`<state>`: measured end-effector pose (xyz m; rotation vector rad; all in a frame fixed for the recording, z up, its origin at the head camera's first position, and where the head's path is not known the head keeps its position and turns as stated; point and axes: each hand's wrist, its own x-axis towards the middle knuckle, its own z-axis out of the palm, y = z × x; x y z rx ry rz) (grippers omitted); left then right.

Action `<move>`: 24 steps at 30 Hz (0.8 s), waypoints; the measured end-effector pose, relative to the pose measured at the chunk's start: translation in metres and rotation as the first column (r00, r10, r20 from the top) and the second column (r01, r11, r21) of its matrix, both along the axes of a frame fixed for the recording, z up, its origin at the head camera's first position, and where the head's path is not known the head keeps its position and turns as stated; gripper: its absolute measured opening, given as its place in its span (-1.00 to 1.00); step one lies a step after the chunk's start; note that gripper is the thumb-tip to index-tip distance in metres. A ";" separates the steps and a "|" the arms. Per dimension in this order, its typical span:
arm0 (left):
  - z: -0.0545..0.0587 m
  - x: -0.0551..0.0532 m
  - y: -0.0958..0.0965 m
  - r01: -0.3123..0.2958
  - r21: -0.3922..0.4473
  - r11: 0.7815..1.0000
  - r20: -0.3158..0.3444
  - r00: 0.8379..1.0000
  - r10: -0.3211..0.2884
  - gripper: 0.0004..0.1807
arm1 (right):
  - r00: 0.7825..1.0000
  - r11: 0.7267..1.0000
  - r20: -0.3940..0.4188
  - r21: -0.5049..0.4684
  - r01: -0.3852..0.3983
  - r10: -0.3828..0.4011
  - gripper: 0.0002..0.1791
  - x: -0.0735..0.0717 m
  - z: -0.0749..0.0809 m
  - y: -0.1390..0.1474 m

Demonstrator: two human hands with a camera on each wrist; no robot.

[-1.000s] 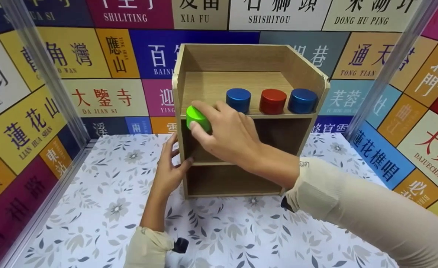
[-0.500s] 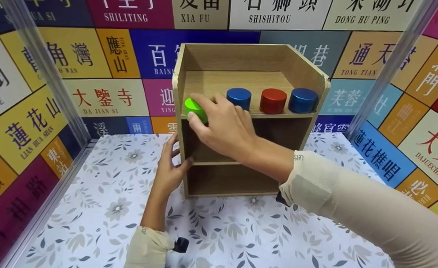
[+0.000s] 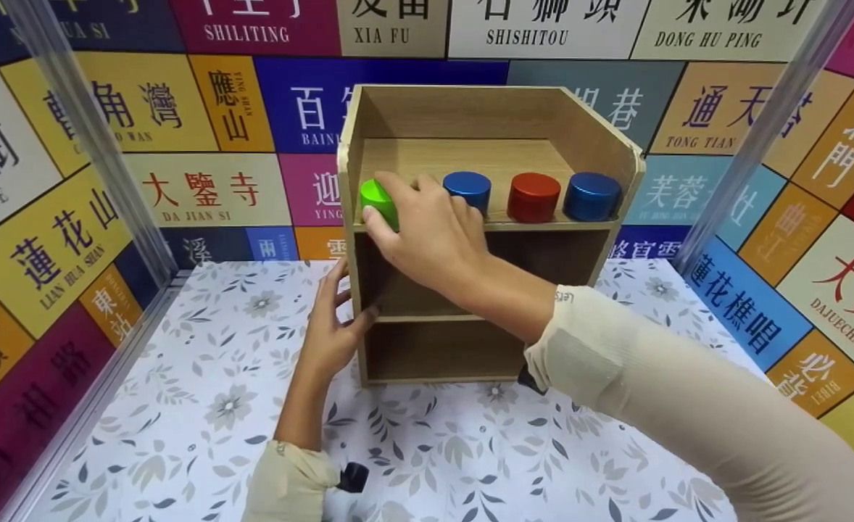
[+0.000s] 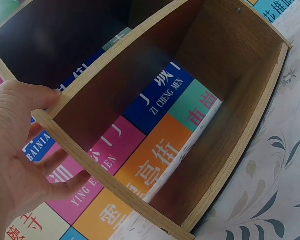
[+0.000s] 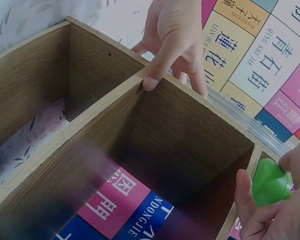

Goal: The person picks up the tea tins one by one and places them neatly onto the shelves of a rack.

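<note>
My right hand (image 3: 434, 235) holds a bright green cylinder (image 3: 378, 194) between thumb and fingers, at the left front of the wooden shelf unit's top (image 3: 463, 154). The right wrist view shows the green cylinder (image 5: 271, 182) beside the top board's edge; whether its base touches the board is hidden. My left hand (image 3: 331, 337) grips the unit's left side panel, thumb on the inner front edge and fingers outside, as the left wrist view of the hand (image 4: 20, 145) shows. To the right on the top stand a blue cylinder (image 3: 468, 190), a red one (image 3: 534, 197) and another blue one (image 3: 592, 196).
Two open compartments lie below the top, and the wall lettering shows through their backs. The unit stands on a table with a floral cover (image 3: 231, 406). Panels with printed place names (image 3: 209, 188) surround it, with clear corner posts (image 3: 122, 174) at both sides.
My right hand has raised the green cylinder from in front of the upper compartment to the top board's level, slightly leftward. The left hand and the other cylinders stay put.
</note>
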<state>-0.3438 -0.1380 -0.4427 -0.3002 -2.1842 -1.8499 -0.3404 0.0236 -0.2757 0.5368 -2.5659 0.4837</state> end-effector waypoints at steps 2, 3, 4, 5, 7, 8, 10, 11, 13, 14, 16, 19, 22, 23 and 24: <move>-0.005 -0.004 -0.001 0.001 0.003 1.000 -0.006 1.000 -0.001 -0.08 | 1.000 1.000 0.012 0.005 0.008 -0.008 -0.45 -0.001 0.000 -0.001; -0.008 -0.007 -0.001 0.001 0.005 1.000 -0.007 1.000 -0.001 -0.07 | 1.000 1.000 0.017 0.007 0.012 -0.013 -0.44 -0.002 0.001 -0.002; -0.012 -0.010 -0.002 0.001 0.005 1.000 -0.008 1.000 -0.001 -0.07 | 1.000 1.000 0.022 0.010 0.015 -0.016 -0.44 -0.002 0.001 -0.002; -0.015 -0.013 -0.003 0.001 0.005 1.000 -0.011 1.000 0.000 -0.06 | 0.999 1.000 0.026 0.013 0.018 -0.018 -0.44 -0.002 0.001 -0.003; -0.022 -0.019 -0.004 -0.003 0.003 1.000 -0.015 1.000 0.003 -0.05 | 0.999 1.000 0.030 0.020 0.022 -0.022 -0.43 -0.003 0.002 -0.004; -0.024 -0.021 -0.004 -0.006 0.002 1.000 -0.016 1.000 0.006 -0.05 | 0.999 0.999 0.030 0.024 0.022 -0.023 -0.43 -0.003 0.002 -0.004; -0.026 -0.022 -0.006 -0.010 0.000 1.000 -0.022 1.000 0.010 -0.06 | 0.999 0.999 0.031 0.029 0.018 -0.019 -0.41 -0.004 0.001 -0.006; -0.026 -0.023 -0.007 -0.010 -0.001 1.000 -0.028 1.000 0.010 -0.06 | 0.999 0.999 0.031 0.030 0.015 -0.016 -0.39 -0.004 0.001 -0.007; -0.027 -0.023 -0.009 -0.009 -0.002 1.000 -0.042 0.999 0.009 -0.07 | 1.000 0.999 0.026 0.034 0.012 -0.013 -0.33 -0.003 0.000 -0.008; -0.027 -0.023 -0.009 -0.008 -0.003 1.000 -0.050 0.999 0.007 -0.08 | 1.000 0.999 0.016 0.036 0.012 -0.013 -0.30 -0.001 0.000 -0.007; -0.027 -0.024 -0.009 -0.008 -0.006 1.000 -0.070 0.998 0.007 -0.08 | 1.000 0.999 -0.029 0.053 0.009 -0.008 -0.25 0.004 -0.001 -0.004; -0.028 -0.024 -0.010 -0.017 -0.018 1.000 -0.112 0.994 0.015 -0.08 | 0.984 0.993 -0.173 0.116 -0.009 0.029 -0.20 0.021 -0.003 0.009; -0.028 -0.024 -0.013 -0.027 -0.034 0.999 -0.127 0.992 0.022 -0.08 | 0.937 0.979 -0.339 0.204 -0.013 0.083 -0.22 0.047 -0.009 0.036; -0.027 -0.023 -0.014 -0.028 -0.040 0.999 -0.122 0.992 0.023 -0.07 | 0.918 0.975 -0.384 0.222 -0.012 0.099 -0.26 0.055 -0.012 0.048; -0.026 -0.022 -0.016 -0.031 -0.050 0.998 -0.110 0.994 0.025 -0.07 | 0.900 0.973 -0.422 0.229 -0.012 0.110 -0.32 0.061 -0.015 0.062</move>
